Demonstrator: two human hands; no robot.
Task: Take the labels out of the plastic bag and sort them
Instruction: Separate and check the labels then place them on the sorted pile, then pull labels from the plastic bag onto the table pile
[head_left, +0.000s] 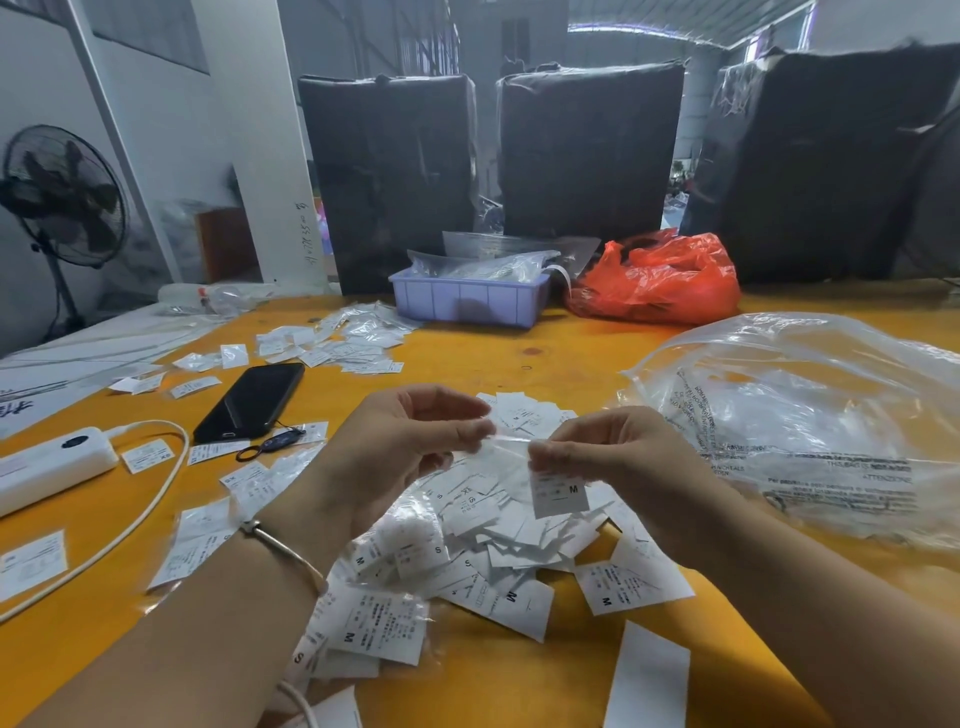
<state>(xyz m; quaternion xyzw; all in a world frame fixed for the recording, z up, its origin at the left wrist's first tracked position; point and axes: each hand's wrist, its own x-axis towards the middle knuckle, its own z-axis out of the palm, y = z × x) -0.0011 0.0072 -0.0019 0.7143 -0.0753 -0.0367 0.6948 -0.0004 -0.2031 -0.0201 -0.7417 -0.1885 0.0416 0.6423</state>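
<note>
Orange tabletop (519, 364), strewn with small white labels, fills the view. Toward its left edge lie a phone (249, 402) and a white power bank (52, 465). Above the central pile of labels (467, 540), the left hand (410, 441) pinches one end of a small clear plastic bag (511, 441); the right hand (613, 457) pinches the other, an M label (561, 493) hanging below its fingertips. The bag's long axis appears to run hand to hand, so the label looks nearer the right.

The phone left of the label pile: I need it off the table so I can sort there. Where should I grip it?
Grip the phone by its two long edges near the middle, coming from above. It lies flat, screen up, with its far end free. A lanyard trails from the near end, so lift gently.
</note>
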